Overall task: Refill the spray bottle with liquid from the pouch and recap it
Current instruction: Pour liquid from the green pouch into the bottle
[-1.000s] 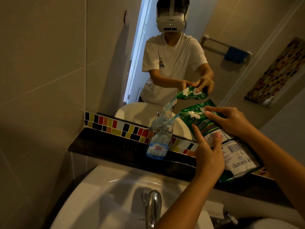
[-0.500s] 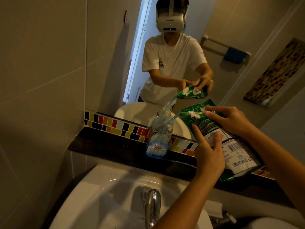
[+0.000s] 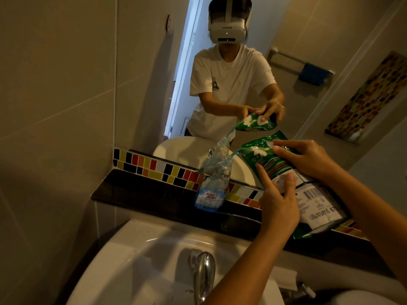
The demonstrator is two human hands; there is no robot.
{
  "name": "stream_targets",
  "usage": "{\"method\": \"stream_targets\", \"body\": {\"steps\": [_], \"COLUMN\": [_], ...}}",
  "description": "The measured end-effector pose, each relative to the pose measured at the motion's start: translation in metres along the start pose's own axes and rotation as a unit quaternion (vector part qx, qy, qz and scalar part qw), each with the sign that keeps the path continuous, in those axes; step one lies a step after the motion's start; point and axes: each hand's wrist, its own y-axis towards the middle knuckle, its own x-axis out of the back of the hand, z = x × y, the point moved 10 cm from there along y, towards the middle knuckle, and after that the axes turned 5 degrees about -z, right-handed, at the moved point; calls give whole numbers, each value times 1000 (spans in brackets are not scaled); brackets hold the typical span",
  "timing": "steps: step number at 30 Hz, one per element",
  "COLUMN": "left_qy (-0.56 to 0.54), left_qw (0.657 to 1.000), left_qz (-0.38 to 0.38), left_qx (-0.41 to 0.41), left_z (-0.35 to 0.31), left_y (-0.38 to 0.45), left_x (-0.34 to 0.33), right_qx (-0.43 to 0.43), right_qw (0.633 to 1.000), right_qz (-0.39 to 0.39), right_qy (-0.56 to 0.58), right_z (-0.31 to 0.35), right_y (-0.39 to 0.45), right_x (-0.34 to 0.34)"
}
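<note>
Above ledge (image 3: 154, 194): pouch (image 3: 284, 172), bottle (image 3: 211, 190).

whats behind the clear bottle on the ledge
Behind the bottle runs the coloured mosaic tile strip, with the mirror above showing the bottle's reflection. The tiles directly behind the bottle are largely covered by it.

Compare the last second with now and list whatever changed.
Nothing visibly changed. Both hands, left and right, still hold the green pouch tilted, its blue stream still running into the open bottle standing on the dark ledge above the sink.
</note>
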Motion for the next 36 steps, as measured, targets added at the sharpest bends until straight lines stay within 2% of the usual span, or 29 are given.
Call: {"method": "stream_targets", "body": {"steps": [36], "left_qy": [-4], "left_qw": [1000], "left_qz": [-3], "left_qx": [4], "left_z": [5], "left_y": [6], "left_x": [-4], "right_qx": [-2], "right_qw": [1000], "right_qz": [3], "right_qy": [-11], "right_z": [-1], "right_y": [3], "right_x": [2]}}
